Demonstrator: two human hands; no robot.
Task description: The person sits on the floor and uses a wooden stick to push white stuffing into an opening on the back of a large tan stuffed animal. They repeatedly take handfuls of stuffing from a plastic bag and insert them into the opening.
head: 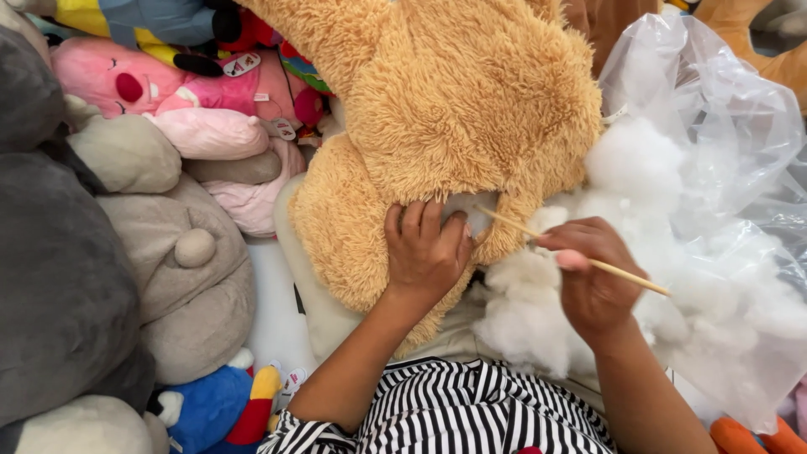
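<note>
Pinching the opening of the big tan shaggy plush bear (437, 101) on the lap, the left hand (424, 252) could slip while the right hand (588, 282), gripping a thin wooden stick (572, 252), jabs skin or spills white fluffy stuffing (538, 311).

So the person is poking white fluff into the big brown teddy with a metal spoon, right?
Not quite. The head view shows the right hand holding a thin wooden stick, not a metal spoon. Its tip goes into the opening of the big brown teddy, where the left hand holds the fur. The white fluff lies beside it, spilling from a clear plastic bag.
</note>
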